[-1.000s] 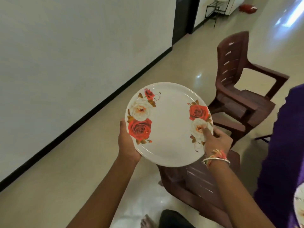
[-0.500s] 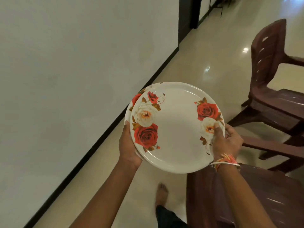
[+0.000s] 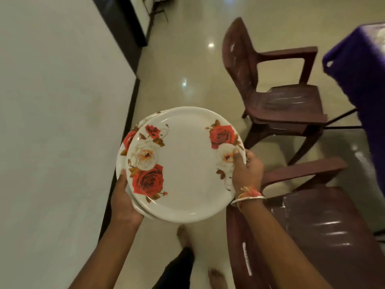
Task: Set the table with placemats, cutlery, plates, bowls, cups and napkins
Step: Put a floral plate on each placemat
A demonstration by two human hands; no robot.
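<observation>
I carry a stack of white plates (image 3: 187,167) printed with red and white roses, held level above the floor. The top plate sits shifted right, so the rim of a lower plate (image 3: 123,151) shows at the left. My left hand (image 3: 123,197) supports the stack from beneath at its lower left edge. My right hand (image 3: 246,170) grips the right rim, thumb on the top plate's face. A corner of the table (image 3: 358,65) under a purple cloth shows at the upper right.
A brown plastic chair (image 3: 277,97) stands ahead on the glossy tiled floor. A second brown chair (image 3: 325,226) is close at my lower right. A white wall (image 3: 52,122) with a black skirting runs along my left. My bare feet show below.
The view has swung right and down: the far chair and the purple table corner have come into sight. The top plate has slid a little further right over the lower one.
</observation>
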